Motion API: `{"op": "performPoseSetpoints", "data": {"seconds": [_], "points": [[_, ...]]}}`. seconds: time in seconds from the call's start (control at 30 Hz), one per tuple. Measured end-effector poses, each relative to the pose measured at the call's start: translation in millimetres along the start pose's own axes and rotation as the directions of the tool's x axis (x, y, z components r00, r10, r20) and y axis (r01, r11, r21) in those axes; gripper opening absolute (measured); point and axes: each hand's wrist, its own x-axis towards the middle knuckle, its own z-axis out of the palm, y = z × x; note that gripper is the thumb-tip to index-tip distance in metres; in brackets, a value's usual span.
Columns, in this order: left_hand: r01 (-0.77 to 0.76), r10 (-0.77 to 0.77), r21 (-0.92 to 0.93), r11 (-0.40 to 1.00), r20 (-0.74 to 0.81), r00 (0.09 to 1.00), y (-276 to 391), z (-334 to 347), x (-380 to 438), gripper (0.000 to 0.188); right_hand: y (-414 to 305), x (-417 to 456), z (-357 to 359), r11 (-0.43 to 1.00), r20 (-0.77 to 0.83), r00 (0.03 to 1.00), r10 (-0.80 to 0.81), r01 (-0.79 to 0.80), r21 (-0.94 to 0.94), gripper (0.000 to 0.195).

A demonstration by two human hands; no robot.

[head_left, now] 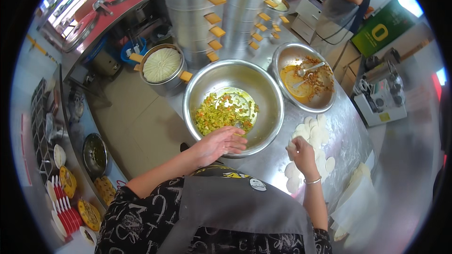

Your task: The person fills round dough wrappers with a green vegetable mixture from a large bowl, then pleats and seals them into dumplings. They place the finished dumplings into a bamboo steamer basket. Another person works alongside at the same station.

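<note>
My left hand [227,143] is over the near rim of a large stainless steel bowl [266,113], its fingers stretched out and a little apart with nothing seen in them. Chopped green and orange vegetable filling [222,109] lies in the bottom of that bowl. Part of a metal spoon [240,125] shows in the filling just beyond my fingertips. Curled fingers bring my right hand [303,155] down at several round dough wrappers [319,134] overlapping on the floured steel table. Whether a wrapper is pinched in that hand is hidden.
A second steel bowl [277,63] holds oily brown filling and two spoons [310,68]. Tall stacks of metal steamers [190,17] rise behind. A lined steamer [162,65] stands at the table's left edge. White cloth [356,197] lies at right. Another person [339,3] stands beyond.
</note>
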Motion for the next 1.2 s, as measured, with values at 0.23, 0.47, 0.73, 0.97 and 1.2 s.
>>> {"op": "performPoseSetpoints", "data": {"seconds": [0.23, 0.47, 0.73, 0.97, 1.2], "points": [[-0.127, 0.114, -0.428, 0.895, -0.057, 0.992, 21.0, -14.1, 4.0, 0.054, -157.0, 34.6, 22.9, 0.861, 0.072, 0.864, -0.498, 0.483, 0.158, 0.018], [-0.294, 0.179, -0.278, 0.915, -0.373, 0.911, 41.5, -60.2, -27.2, 0.038, -134.5, 62.0, 112.8, 0.703, 0.419, 0.651, -0.634, 0.710, -0.039, 0.025], [-0.335, 0.238, -0.384, 0.861, -0.278, 0.931, 41.3, -75.0, -37.5, 0.037, -148.2, 77.4, 139.1, 0.592, 0.512, 0.560, -0.652, 0.798, -0.118, 0.016], [-0.353, 0.226, -0.262, 0.898, -0.415, 0.881, 24.1, -87.0, -31.6, 0.040, -141.1, 84.2, 100.2, 0.664, 0.322, 0.690, -0.648, 0.719, -0.205, 0.013], [-0.310, 0.204, -0.177, 0.934, -0.447, 0.871, 15.6, -92.8, -28.5, 0.039, -88.1, 86.8, 86.4, 0.957, 0.177, 0.945, -0.276, 0.286, -0.035, 0.030]]}}
